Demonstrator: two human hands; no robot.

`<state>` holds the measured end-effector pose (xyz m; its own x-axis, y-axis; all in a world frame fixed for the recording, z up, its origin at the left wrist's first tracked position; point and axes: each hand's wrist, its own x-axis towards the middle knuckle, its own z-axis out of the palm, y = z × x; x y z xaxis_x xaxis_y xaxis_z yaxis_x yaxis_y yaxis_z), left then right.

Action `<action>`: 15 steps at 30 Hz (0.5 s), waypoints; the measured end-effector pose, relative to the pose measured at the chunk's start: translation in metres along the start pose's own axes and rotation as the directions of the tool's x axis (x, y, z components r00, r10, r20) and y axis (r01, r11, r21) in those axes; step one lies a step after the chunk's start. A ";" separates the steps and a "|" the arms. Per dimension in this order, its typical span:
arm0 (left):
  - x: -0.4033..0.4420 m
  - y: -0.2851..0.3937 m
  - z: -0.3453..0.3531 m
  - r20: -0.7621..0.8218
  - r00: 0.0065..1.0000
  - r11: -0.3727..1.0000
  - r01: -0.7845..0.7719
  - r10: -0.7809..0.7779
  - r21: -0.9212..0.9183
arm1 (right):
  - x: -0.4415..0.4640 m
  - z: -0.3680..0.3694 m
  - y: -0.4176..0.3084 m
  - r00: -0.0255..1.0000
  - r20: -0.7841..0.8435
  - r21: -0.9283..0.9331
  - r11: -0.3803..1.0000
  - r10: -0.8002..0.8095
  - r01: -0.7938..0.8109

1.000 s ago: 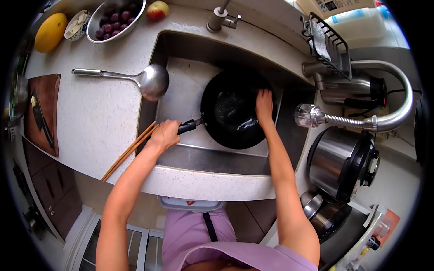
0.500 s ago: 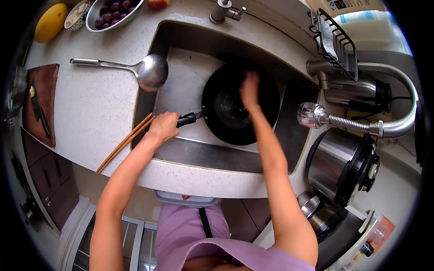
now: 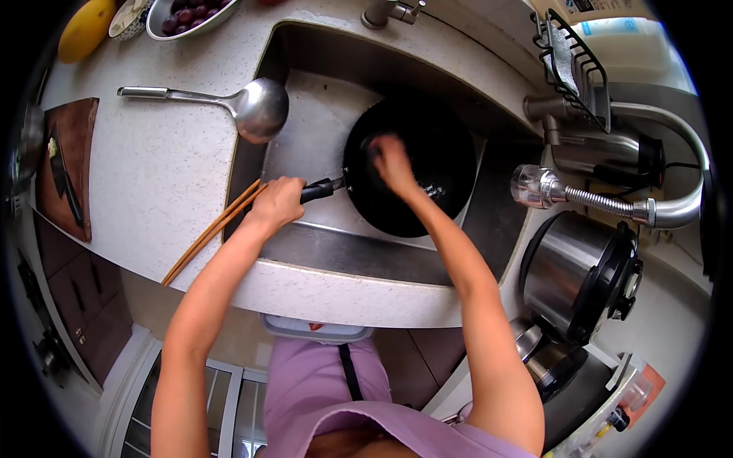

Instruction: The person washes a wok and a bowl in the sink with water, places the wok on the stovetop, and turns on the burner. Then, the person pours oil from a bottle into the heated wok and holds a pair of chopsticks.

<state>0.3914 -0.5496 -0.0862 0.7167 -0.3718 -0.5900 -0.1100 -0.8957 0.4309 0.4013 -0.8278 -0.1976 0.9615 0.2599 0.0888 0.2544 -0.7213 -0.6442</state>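
Observation:
A black wok [image 3: 431,137] sits in the steel sink [image 3: 313,114], its inside dark with a wet glint. My left hand [image 3: 276,202] is closed round the end of its black handle, at the sink's left edge. Inside the wok, toward its left wall, is my right hand [image 3: 393,162], slightly blurred. Its fingers are curled in against the surface, and whatever they hold is too dark to make out. A pair of wooden chopsticks [image 3: 206,238] lies over the counter edge beside my left hand. A steel ladle [image 3: 259,111] rests with its bowl over the sink's rim.
A flexible-neck faucet [image 3: 538,187] reaches toward the sink from the right. A pressure cooker [image 3: 573,267] stands near the right rim. On the left lie a cutting board [image 3: 76,160] and a knife [image 3: 70,191]. A bowl of grapes [image 3: 175,32] sits at the back.
My right hand has moved from the wok's upper middle to its left side. My left hand stays on the handle. The whole view has shifted slightly.

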 end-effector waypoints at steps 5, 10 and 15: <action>-0.003 0.005 -0.007 0.008 1.000 0.998 0.007 -0.007 -0.056 | -0.049 -0.072 0.027 0.931 0.272 -0.339 0.930 0.245 -0.146; -0.003 0.009 -0.010 0.032 0.999 0.999 0.025 -0.024 -0.041 | -0.006 -0.024 0.014 0.999 -0.004 -0.142 0.988 0.051 -0.051; -0.003 0.005 -0.005 -0.006 1.000 0.998 0.006 -0.007 -0.060 | -0.052 -0.053 0.005 0.963 0.123 -0.400 0.901 0.238 -0.172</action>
<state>0.3920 -0.5516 -0.0787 0.7212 -0.3644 -0.5891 -0.0638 -0.8818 0.4673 0.3579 -0.8790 -0.1650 0.9742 0.1576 -0.1615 0.1054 -0.9507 -0.2918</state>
